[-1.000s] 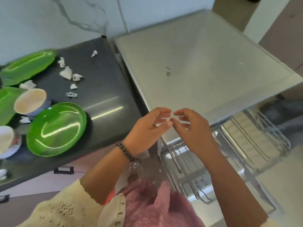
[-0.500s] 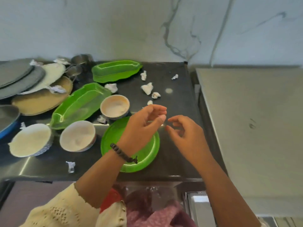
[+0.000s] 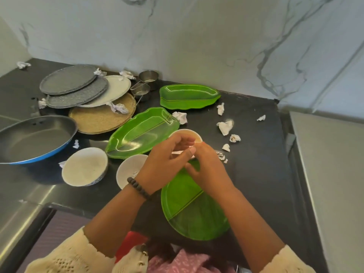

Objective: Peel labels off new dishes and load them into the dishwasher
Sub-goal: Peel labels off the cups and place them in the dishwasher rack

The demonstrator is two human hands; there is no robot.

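Green and glossy, the leaf-shaped plate lies flat on the dark tabletop right in front of the person, its far tip hidden under the hands, a moulded midrib running slantwise across it; I see no label on the part that shows. Over that tip the left hand and the right hand meet fingertip to fingertip, fingers curled inward; there is a pale sliver between them, but whether either grip actually pinches a scrap of label or is just rubbing glue off I cannot tell. Working close to the body, above the plate, makes sense to me: any bit that drops lands on the tabletop with the rest. Behind the hands, partly covered, stands a small cream bowl, and to the left two more bowls, one white and one with a blue-patterned outside. Two further green leaf dishes lie beyond, one near and one by the wall, seemingly waiting their turn. Crumpled label scraps are scattered to the right, well apart from the dishes, probably tossed there out of the way. At the far left sit stacked grey round plates over a woven mat, two steel measuring cups and a blue-rimmed pan. No dishwasher shows in this view.
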